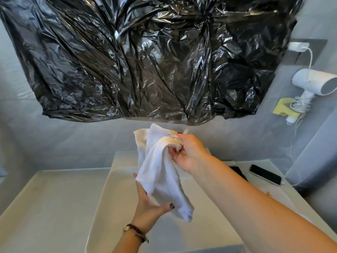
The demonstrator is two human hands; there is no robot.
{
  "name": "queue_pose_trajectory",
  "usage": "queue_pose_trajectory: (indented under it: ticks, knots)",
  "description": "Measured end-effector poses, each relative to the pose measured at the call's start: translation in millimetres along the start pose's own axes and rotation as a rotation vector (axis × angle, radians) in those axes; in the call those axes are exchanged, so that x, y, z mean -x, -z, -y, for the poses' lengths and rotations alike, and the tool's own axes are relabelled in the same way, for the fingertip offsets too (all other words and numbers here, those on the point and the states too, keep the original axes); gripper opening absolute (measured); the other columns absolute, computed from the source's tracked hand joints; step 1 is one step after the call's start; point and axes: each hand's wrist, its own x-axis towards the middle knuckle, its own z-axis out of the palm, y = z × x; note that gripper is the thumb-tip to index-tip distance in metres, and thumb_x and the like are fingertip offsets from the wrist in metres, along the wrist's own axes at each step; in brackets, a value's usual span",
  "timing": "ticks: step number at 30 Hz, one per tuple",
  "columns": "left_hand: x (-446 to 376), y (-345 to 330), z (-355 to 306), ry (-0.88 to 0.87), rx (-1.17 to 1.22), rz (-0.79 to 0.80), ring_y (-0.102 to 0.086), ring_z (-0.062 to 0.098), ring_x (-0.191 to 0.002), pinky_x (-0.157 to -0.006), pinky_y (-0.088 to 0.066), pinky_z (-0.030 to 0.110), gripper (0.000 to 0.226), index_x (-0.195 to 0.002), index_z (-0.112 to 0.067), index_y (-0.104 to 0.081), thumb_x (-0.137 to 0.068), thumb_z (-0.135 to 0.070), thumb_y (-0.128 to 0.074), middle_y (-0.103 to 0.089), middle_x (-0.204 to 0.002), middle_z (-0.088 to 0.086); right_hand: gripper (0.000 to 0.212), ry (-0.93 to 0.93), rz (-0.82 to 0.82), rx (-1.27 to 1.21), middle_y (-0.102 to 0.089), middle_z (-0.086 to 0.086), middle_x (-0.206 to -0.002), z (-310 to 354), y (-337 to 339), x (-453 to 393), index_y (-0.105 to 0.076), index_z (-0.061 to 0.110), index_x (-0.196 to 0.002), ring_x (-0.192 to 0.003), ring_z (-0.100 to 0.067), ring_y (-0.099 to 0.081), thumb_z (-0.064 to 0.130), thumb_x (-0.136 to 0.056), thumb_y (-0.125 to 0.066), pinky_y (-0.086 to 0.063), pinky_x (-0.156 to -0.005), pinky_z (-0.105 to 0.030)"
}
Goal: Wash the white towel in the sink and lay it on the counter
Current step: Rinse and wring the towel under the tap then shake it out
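The white towel (156, 167) hangs bunched in the air above the white rectangular sink (102, 207). My right hand (189, 152) grips its upper part, fingers curled into the cloth. Below it, my left hand (147, 201) holds the towel's lower part, thumb pressed across the front and fingers hidden behind the fabric. The towel's bottom tip dangles free over the basin. The tap is hidden behind the towel and my right hand.
The pale counter (45, 198) runs on both sides of the sink. Two dark phones (265, 174) lie on the right counter. A white hair dryer (313, 84) hangs on the right wall with its cord. Black plastic sheeting (145, 57) covers the wall above the sink.
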Motion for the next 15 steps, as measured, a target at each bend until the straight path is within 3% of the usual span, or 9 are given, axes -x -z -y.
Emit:
queue_pose_trajectory:
  ticks: [2, 4, 6, 8, 11, 13, 15]
  knots:
    - [-6.7, -14.3, -10.7, 0.038, 0.080, -0.048, -0.050, 0.005, -0.125, -0.100, -0.046, 0.032, 0.128, -0.148, -0.020, -0.028, -0.040, -0.045, -0.094, -0.052, -0.138, -0.007, 0.022, -0.049, 0.032, -0.029, -0.049, -0.008, -0.064, -0.2, 0.0, 3.0, -0.056, 0.002, -0.082, -0.043, -0.014, -0.048, 0.000, -0.097, -0.040, -0.045, -0.037, -0.017]
    - [-13.0, -28.9, -24.6, 0.070, 0.119, -0.046, -0.066, 0.008, -0.101, -0.084, -0.050, 0.025, 0.083, -0.120, -0.017, -0.060, -0.047, -0.039, -0.091, -0.072, -0.107, -0.005, 0.021, -0.098, 0.073, -0.053, -0.052, -0.010, -0.065, -1.1, 1.1, 5.8, -0.056, -0.001, -0.085, -0.038, -0.015, -0.053, 0.001, -0.098, -0.040, -0.048, -0.039, -0.019]
    - [-21.0, -37.7, -32.6, 0.115, 0.160, -0.050, -0.070, 0.010, -0.086, -0.074, -0.051, 0.025, 0.044, -0.099, -0.015, -0.070, -0.061, -0.030, -0.086, -0.076, -0.086, -0.007, 0.017, -0.094, 0.066, -0.049, -0.056, -0.013, -0.070, 0.8, 5.3, 4.8, -0.057, -0.003, -0.095, -0.046, -0.018, -0.058, 0.003, -0.099, -0.042, -0.051, -0.040, -0.022]
    - [-27.1, -41.5, -35.4, 0.142, 0.229, -0.032, -0.069, 0.020, -0.082, -0.070, -0.053, 0.027, 0.020, -0.089, -0.012, -0.074, -0.069, -0.015, -0.076, -0.075, -0.080, -0.002, 0.016, -0.059, 0.033, -0.030, -0.059, -0.016, -0.077, 7.4, 13.8, 0.5, -0.056, -0.003, -0.108, -0.061, -0.021, -0.060, 0.005, -0.099, -0.046, -0.053, -0.041, -0.024]
    - [-29.7, -38.4, -39.5, 0.184, 0.295, 0.062, -0.067, 0.028, -0.077, -0.072, -0.055, 0.036, 0.022, -0.078, -0.005, -0.074, -0.058, -0.006, -0.066, -0.073, -0.083, 0.015, 0.015, 0.009, 0.015, 0.004, -0.061, -0.016, -0.076, 21.5, 36.8, -7.2, -0.058, -0.004, -0.096, -0.066, -0.021, -0.061, 0.005, -0.098, -0.047, -0.056, -0.046, -0.026]
    - [-33.8, -32.3, -42.6, 0.213, 0.302, 0.158, -0.065, 0.030, -0.073, -0.069, -0.053, 0.037, 0.031, -0.084, 0.000, -0.071, -0.054, -0.006, -0.067, -0.069, -0.081, 0.020, 0.017, 0.061, -0.012, 0.027, -0.062, -0.015, -0.076, 27.5, 60.2, -10.5, -0.059, -0.002, -0.088, -0.068, -0.020, -0.062, 0.004, -0.097, -0.046, -0.057, -0.051, -0.025]
    - [-40.4, -28.1, -47.3, 0.246, 0.301, 0.248, -0.065, 0.028, -0.069, -0.066, -0.054, 0.036, 0.037, -0.096, -0.001, -0.067, -0.060, -0.007, -0.071, -0.069, -0.081, 0.020, 0.018, 0.073, -0.019, 0.076, -0.065, -0.017, -0.088, 28.8, 89.7, -13.6, -0.061, -0.003, -0.096, -0.078, -0.023, -0.065, 0.005, -0.097, -0.046, -0.059, -0.061, -0.029]
